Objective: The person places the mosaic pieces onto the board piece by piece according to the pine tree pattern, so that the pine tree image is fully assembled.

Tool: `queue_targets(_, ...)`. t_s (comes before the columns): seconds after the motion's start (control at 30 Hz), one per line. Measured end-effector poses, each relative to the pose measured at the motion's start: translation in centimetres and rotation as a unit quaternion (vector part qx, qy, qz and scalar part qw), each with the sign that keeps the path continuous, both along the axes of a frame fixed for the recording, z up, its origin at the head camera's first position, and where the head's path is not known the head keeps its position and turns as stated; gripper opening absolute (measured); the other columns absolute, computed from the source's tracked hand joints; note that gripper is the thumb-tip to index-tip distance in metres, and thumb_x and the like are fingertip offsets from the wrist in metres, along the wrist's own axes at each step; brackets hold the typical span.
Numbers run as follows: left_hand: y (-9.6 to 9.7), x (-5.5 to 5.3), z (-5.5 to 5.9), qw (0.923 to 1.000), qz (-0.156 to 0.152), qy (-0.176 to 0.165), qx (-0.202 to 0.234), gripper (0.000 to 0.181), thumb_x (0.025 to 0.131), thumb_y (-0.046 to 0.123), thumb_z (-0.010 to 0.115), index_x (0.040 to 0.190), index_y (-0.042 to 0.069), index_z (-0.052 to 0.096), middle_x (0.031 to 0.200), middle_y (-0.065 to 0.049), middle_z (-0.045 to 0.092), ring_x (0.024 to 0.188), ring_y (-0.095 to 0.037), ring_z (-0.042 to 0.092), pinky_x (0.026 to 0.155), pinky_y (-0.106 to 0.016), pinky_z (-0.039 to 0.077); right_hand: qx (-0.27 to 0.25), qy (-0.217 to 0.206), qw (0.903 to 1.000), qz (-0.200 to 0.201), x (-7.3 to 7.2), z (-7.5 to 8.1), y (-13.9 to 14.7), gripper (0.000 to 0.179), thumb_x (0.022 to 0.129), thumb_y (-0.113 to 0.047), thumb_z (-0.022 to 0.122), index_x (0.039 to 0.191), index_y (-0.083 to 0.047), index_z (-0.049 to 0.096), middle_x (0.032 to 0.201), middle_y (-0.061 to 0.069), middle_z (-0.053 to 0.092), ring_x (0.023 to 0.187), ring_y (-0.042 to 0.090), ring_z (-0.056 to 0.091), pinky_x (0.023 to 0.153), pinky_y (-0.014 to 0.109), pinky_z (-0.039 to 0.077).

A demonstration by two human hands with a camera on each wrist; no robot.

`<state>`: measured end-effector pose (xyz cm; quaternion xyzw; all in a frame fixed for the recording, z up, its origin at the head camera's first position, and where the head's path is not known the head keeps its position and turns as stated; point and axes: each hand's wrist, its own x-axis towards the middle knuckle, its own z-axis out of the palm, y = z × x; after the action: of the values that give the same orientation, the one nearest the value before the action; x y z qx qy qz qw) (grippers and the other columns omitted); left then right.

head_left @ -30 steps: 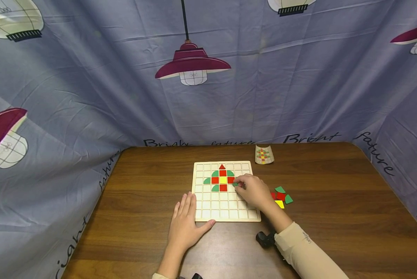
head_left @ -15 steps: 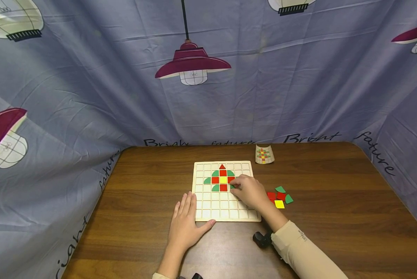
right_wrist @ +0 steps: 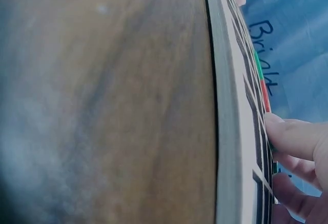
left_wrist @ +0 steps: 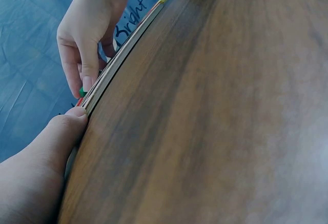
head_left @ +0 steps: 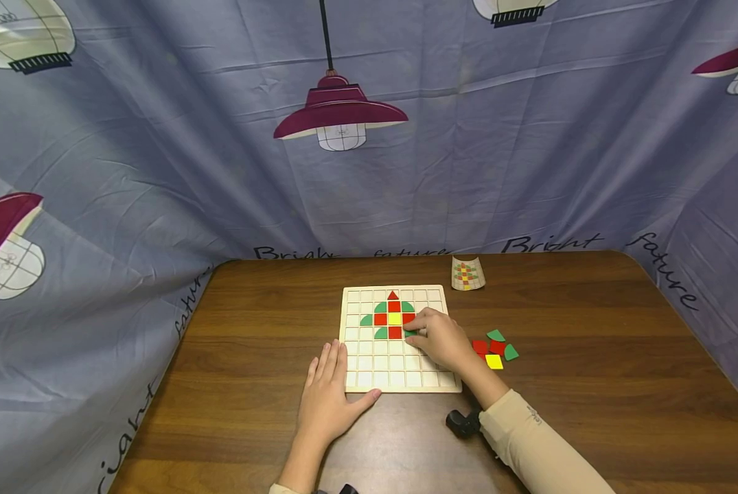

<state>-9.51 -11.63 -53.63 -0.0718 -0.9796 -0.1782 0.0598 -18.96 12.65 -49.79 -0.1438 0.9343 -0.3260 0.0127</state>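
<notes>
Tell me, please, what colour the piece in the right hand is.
Green; the piece shows best in head view.

Lower centre, I count two hands (head_left: 329, 403), one board (head_left: 381, 363), four red squares (head_left: 380, 319), one red triangle (head_left: 393, 296), one yellow square (head_left: 395, 319), five green pieces (head_left: 380, 308) showing. Right of these: two loose greens (head_left: 511, 353), one loose yellow (head_left: 494, 361), at least two loose reds (head_left: 497, 348), one card (head_left: 468, 274). Mostly higher, five printed lamps (head_left: 340, 115).

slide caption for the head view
Right hand pinches a green tile at a gridded board, left hand touching its edge.
</notes>
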Motion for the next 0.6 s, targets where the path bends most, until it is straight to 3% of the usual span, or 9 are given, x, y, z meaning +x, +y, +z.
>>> queue_targets(0.37, -0.01, -0.01, -0.08, 1.0, 0.001, 0.0, -0.004, 0.109, 0.081, 0.083, 0.048, 0.156, 0.006, 0.03, 0.164, -0.009, 0.027, 0.154, -0.023, 0.021, 0.126, -0.044, 0.017, 0.014, 0.004, 0.9998, 0.013, 0.08, 0.07, -0.04, 0.02, 0.088, -0.014, 0.074, 0.108, -0.017, 0.079, 0.094, -0.009, 0.063, 0.079, 0.007, 0.057, 0.066, 0.026, 0.047)
queue_targets(0.6, 0.01, -0.03, -0.01, 1.0, 0.001, -0.003, 0.0, 0.109, 0.081, 0.083, 0.049, 0.156, 0.006, 0.029, 0.164, -0.009, 0.026, 0.154, -0.023, 0.02, 0.126, -0.045, 0.016, 0.006, 0.003, 0.9999, 0.009, 0.12, 0.15, 0.01, 0.017, 0.089, -0.012, 0.073, 0.103, -0.018, 0.08, 0.094, -0.008, 0.065, 0.08, 0.008, 0.057, 0.069, 0.026, 0.047)
